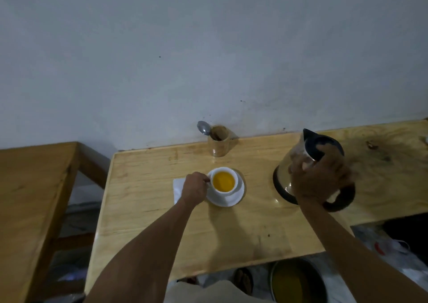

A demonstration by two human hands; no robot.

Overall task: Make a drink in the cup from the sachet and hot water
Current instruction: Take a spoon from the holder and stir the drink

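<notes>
cups: just one, a small white ceramic cup (224,182) full of yellow-orange drink, sitting on one white round saucer (232,200), right at my left fingertips
left hand (194,189): fingers curled in tight at the cup's handle side, looks like I'm pinching the handle, though the handle itself is mostly hidden behind my knuckles
right hand (318,177): wrapped over the top of the one glass kettle with the black lid and black base (301,161), fingers spread across the lid and upper wall; its black loop handle (340,198) pokes out just under my wrist
kettle spot: well off to the right of the cup, standing on the light wooden table (162,210)
sachet: only thing I can see is one white flat paper-ish piece (178,190) lying under my left hand, touching the saucer's left edge; can't say for sure it's the sachet
spoons: one metal spoon (203,127), bowl end up, in one wooden tumbler (220,144) by the wall, beyond the cup from my left fingers
floor stuff: one round dark basin (298,282) with yellowish inside, below the table edge near my right elbow
writing/brands: none I can read, too dim and blurry
</notes>
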